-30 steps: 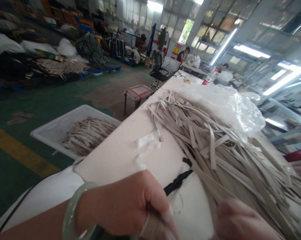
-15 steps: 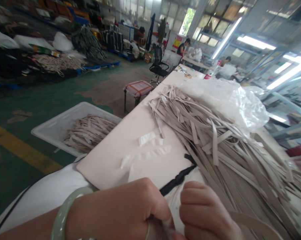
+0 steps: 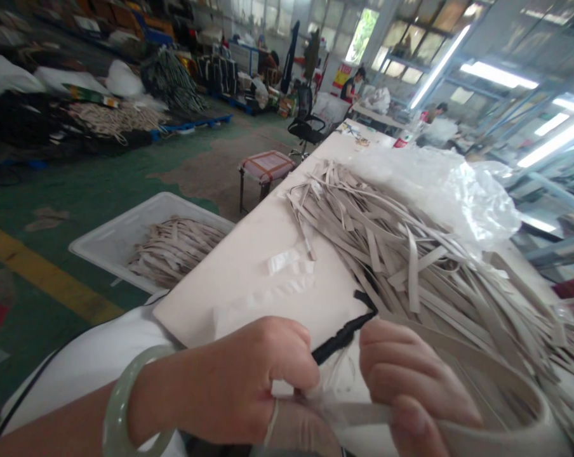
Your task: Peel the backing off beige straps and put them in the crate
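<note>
A flat beige strap [image 3: 363, 414] stretches between my two hands near the bottom edge. My right hand [image 3: 418, 374] is closed round it, thumb underneath, and the strap [image 3: 534, 393] loops out to the right behind that hand. My left hand [image 3: 263, 374], below a pale green bangle [image 3: 115, 406], is closed with its fingers curled at the strap's other end, where a clear, blurred film shows. A wider beige piece hangs just under the left hand; I cannot make out what it is. Beyond the hands lies a large heap of beige straps [image 3: 387, 235] on the white table [image 3: 249, 266].
Clear tape pieces [image 3: 287, 260] and a black strip [image 3: 344, 336] lie on the table. A clear plastic bag [image 3: 458, 190] covers the heap's far side. On the floor at left stands a white bin [image 3: 110, 235] of straps, with a stool [image 3: 268, 166] and chair [image 3: 306, 124] beyond.
My hands have moved apart and slightly up, the right one rightward. More of the strap now shows between them, and its loop at the right has come into fuller view.
</note>
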`<state>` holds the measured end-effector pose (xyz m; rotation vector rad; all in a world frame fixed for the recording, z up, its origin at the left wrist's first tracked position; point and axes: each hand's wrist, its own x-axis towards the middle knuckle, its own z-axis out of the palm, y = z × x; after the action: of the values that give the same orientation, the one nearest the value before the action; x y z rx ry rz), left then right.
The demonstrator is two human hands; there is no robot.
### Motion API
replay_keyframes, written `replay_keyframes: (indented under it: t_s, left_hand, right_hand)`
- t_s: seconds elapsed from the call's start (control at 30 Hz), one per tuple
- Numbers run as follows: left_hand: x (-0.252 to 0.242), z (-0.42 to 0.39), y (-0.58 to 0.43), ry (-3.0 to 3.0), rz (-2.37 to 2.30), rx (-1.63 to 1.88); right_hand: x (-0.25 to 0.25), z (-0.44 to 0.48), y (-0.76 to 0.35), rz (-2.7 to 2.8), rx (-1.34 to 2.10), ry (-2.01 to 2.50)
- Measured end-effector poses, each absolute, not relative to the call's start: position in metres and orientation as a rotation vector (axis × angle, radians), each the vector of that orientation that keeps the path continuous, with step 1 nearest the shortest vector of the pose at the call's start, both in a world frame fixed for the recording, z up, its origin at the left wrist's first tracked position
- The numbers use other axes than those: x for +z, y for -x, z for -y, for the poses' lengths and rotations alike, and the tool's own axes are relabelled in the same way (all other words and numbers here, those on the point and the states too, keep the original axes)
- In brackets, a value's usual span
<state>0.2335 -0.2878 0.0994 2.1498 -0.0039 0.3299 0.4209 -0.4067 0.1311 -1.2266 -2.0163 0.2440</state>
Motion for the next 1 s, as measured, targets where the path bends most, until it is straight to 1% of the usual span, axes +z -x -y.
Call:
replay_keyframes:
  t_s: [0.13,0.2,0.27,0.33,0.37,0.43,0.5,0.57,0.6,0.67,0.77,0.83,0.9,1.0]
  left_hand:
    - [0.098,0.297,-0.234,-2.156,-0.004,0.350]
    - [0.091,0.295,-0.232,-2.176,-0.085,0.352]
    - [0.085,0.289,-0.228,-2.154,-0.167,0.330]
    - [0.081,0.283,-0.225,-2.091,-0.214,0.298]
    - [0.079,0.282,-0.224,-2.045,-0.235,0.283]
    - [0.077,0.282,-0.223,-1.939,-0.266,0.260]
    - [0.075,0.287,-0.224,-1.854,-0.283,0.273]
    - [0.071,0.290,-0.224,-1.816,-0.306,0.300]
    - [0.068,0.291,-0.223,-1.821,-0.324,0.294]
    - [0.062,0.288,-0.220,-1.888,-0.364,0.243]
    - [0.053,0.280,-0.214,-2.017,-0.393,0.161]
    - [0.051,0.275,-0.211,-2.023,-0.412,0.161]
    - [0.052,0.273,-0.211,-1.951,-0.443,0.187]
    - [0.055,0.274,-0.215,-1.744,-0.458,0.192]
  right_hand:
    - [0.119,0.397,-0.412,2.233,0.362,1.187]
    - [0.114,0.393,-0.415,2.050,0.468,1.127]
    - [0.112,0.392,-0.421,1.702,0.520,1.108]
    - [0.108,0.391,-0.426,1.429,0.514,1.128]
    - [0.106,0.390,-0.427,1.385,0.510,1.130]
    - [0.097,0.386,-0.423,1.467,0.509,1.094]
    - [0.088,0.381,-0.415,1.707,0.534,1.075]
    - [0.080,0.376,-0.407,1.914,0.606,1.075]
    - [0.078,0.374,-0.406,1.918,0.658,1.078]
    - [0.079,0.372,-0.409,1.705,0.716,1.087]
    - [0.085,0.367,-0.422,1.251,0.527,1.072]
    - [0.087,0.363,-0.426,1.101,0.442,1.006]
    - [0.083,0.362,-0.421,1.081,0.470,0.967]
    - [0.068,0.364,-0.402,1.238,0.632,1.079]
